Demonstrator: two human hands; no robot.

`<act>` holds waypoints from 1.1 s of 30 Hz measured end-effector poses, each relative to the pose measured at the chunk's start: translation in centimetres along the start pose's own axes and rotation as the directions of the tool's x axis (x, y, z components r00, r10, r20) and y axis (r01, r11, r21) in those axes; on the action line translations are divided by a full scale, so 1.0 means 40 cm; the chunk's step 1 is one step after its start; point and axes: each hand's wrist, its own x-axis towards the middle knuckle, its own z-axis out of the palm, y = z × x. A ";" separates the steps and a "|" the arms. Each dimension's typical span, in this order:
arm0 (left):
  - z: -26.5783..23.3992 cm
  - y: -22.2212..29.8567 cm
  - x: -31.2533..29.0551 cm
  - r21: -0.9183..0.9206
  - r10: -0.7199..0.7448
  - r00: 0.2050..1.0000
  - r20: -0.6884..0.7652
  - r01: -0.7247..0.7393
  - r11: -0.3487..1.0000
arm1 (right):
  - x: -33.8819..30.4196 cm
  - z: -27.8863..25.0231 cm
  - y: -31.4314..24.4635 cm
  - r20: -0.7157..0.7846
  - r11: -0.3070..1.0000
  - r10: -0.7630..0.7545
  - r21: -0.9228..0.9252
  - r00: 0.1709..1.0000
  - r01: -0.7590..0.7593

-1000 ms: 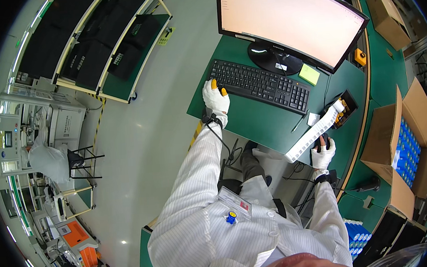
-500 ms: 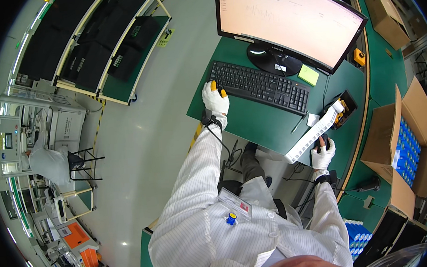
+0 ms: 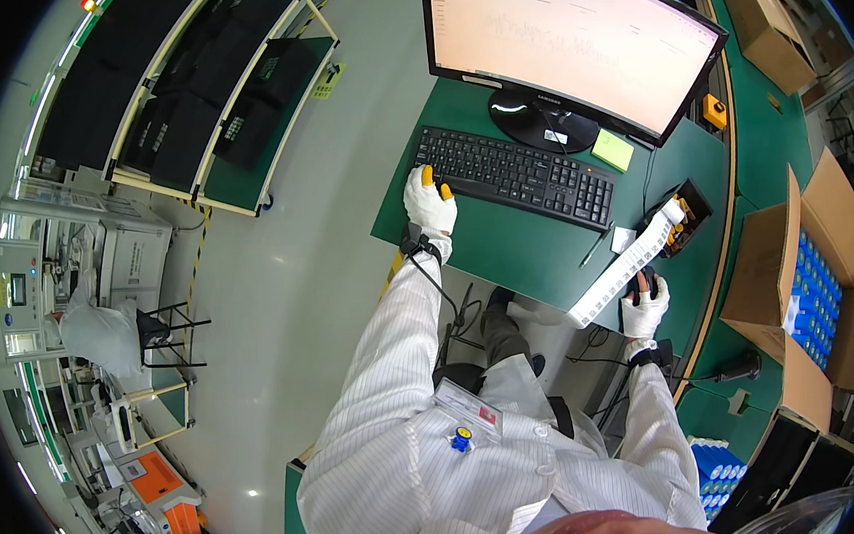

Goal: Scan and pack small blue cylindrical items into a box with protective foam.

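My left hand (image 3: 429,203), in a white glove with yellow fingertips, rests by the near left corner of a black keyboard (image 3: 520,174). Its thumb and a finger are apart and nothing shows between them; the other fingers are partly hidden. On the right, my right hand (image 3: 645,308), gloved in white with bare fingertips showing, is closed over a dark computer mouse (image 3: 648,279), mostly covered by the hand. Just left of the mouse, a long strip of printed white labels (image 3: 620,274) runs over the desk's front edge. A monitor (image 3: 580,39) behind the keyboard shows a pale page with a jagged graph.
A black bin (image 3: 689,216) of small parts stands beside the label strip. A pen (image 3: 592,251) and yellow-green sticky notes (image 3: 613,151) lie on the green desk (image 3: 506,256). At right is an open carton (image 3: 764,281) of blue cylinders. A shelf rack (image 3: 224,112) stands left.
The view has shifted slightly, and the graph on the monitor looks denser. Both hands stay in place, the right one still on the mouse.
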 end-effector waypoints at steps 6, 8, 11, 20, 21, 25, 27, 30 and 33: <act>0.000 0.002 0.002 0.013 -0.035 0.999 0.024 0.035 0.999 | 0.003 0.003 0.000 -0.010 0.999 0.029 -0.018 1.000 -0.030; -0.002 0.003 0.002 0.016 -0.012 1.000 0.015 0.012 1.000 | 0.004 0.004 0.002 -0.039 1.000 -0.003 -0.014 0.999 0.002; -0.003 0.009 0.002 0.020 -0.003 1.000 0.006 0.003 1.000 | 0.006 0.006 0.006 -0.059 1.000 -0.019 -0.004 0.998 0.018; -0.013 0.010 0.008 0.026 -0.005 1.000 0.001 0.004 1.000 | 0.003 -0.001 0.003 -0.030 0.999 -0.047 -0.003 0.998 0.047; -0.013 0.011 0.009 0.030 -0.018 1.000 0.009 0.018 0.999 | 0.003 -0.002 0.002 -0.030 0.999 -0.048 -0.003 0.998 0.048; -0.016 0.022 0.012 0.036 -0.018 1.000 -0.013 0.018 0.999 | 0.002 -0.003 0.003 -0.034 0.999 -0.042 0.006 0.999 0.042; -0.016 0.020 0.012 0.062 -0.028 1.000 -0.013 0.029 0.998 | 0.005 -0.006 -0.003 -0.025 0.999 -0.039 0.010 0.999 0.039; -0.014 0.019 0.011 0.052 -0.054 0.998 -0.015 0.055 0.997 | 0.006 -0.008 -0.005 -0.025 0.999 -0.037 0.015 0.999 0.038; -0.014 0.021 0.011 0.058 -0.059 0.998 -0.003 0.060 0.997 | 0.005 -0.011 -0.005 -0.024 0.999 -0.037 -0.003 0.999 0.037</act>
